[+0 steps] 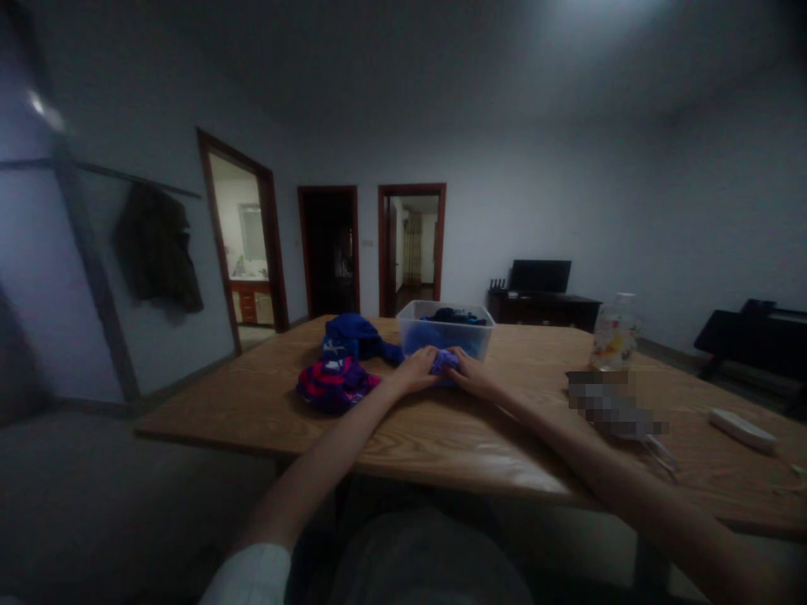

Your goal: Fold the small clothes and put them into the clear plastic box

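Both my hands meet in front of a clear plastic bin (pixel 409 318) on the wooden table. Between them is a small bunched purple cloth (pixel 445 362). My left hand (pixel 419 370) grips its left side, and my right hand (pixel 470 371) has its fingers on the right side. Dark and blue fabric (pixel 455 317) shows inside the bin. To the left of my hands lie a crumpled blue garment (pixel 353 336) and, nearer to me, a purple and pink patterned cloth (pixel 334 385).
A clear patterned jar (pixel 614 336) stands at the table's right, behind a blurred-out item (pixel 609 407). Farther right lies a white power strip (pixel 742 429). The wooden table's (pixel 403 445) front edge is close to me. A television (pixel 540 276) stands by the far wall.
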The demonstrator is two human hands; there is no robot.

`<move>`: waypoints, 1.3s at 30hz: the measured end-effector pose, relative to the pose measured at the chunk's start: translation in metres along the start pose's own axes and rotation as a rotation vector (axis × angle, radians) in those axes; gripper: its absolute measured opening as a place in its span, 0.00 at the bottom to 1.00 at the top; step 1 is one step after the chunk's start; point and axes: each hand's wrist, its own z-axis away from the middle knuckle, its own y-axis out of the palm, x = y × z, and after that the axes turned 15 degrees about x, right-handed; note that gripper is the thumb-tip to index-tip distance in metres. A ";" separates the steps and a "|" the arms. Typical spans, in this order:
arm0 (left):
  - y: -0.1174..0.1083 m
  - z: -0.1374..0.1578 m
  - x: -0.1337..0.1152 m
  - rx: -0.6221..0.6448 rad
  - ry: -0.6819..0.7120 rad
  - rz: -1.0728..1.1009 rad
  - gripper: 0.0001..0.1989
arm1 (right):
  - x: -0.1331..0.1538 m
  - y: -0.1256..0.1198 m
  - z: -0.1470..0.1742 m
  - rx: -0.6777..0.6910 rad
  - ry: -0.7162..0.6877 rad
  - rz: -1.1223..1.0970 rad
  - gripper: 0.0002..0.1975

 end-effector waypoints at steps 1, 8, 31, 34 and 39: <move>0.000 0.000 0.000 0.000 -0.001 -0.003 0.21 | 0.000 0.000 0.000 -0.003 0.001 0.004 0.21; -0.001 0.000 -0.003 0.013 -0.019 -0.004 0.20 | 0.001 -0.001 0.000 0.008 0.011 0.004 0.22; -0.002 0.002 -0.002 0.014 0.000 0.000 0.19 | -0.005 0.001 -0.001 0.009 0.006 0.028 0.23; -0.001 0.001 -0.001 0.015 -0.003 -0.017 0.20 | -0.005 0.001 -0.001 0.025 0.012 0.035 0.22; 0.001 0.000 0.001 0.011 -0.009 -0.008 0.21 | 0.000 0.000 -0.001 0.011 0.008 0.030 0.22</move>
